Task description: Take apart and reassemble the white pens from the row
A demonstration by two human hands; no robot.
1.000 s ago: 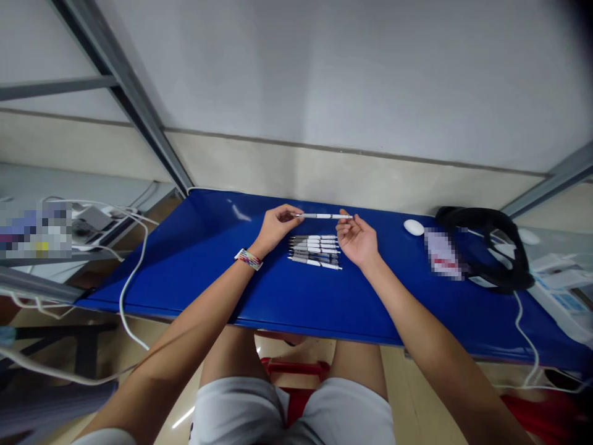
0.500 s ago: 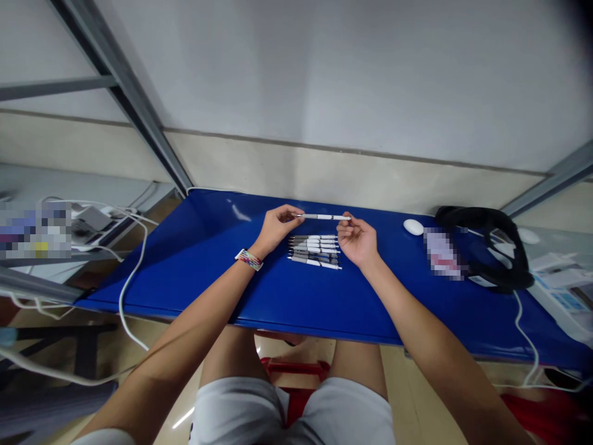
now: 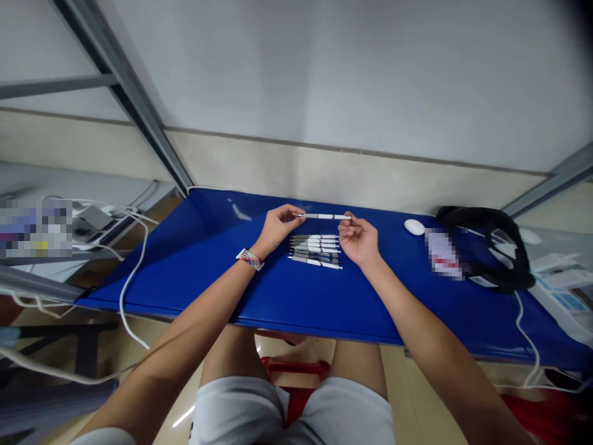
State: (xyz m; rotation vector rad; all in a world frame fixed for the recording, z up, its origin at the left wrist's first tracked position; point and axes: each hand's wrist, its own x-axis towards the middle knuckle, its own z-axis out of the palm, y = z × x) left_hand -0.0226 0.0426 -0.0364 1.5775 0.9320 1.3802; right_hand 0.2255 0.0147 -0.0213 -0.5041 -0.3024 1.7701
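A white pen [image 3: 324, 216] is held level above the blue table [image 3: 194, 259]. My left hand [image 3: 278, 227] pinches its left end and my right hand [image 3: 357, 240] pinches its right end, both with fingers closed on it. Just below the held pen, several more pens [image 3: 315, 250] lie side by side in a neat row on the table, between my two hands. A striped band is on my left wrist.
A white mouse [image 3: 414, 227] and a black headset [image 3: 491, 247] lie at the right of the table. White cables [image 3: 130, 278] hang off the left edge near a power strip. Grey metal frame bars rise at the left and right. A wall stands close behind.
Almost nothing has changed. My right hand's fingers have closed a little tighter on the pen's right end; the pen stays level in the same place.
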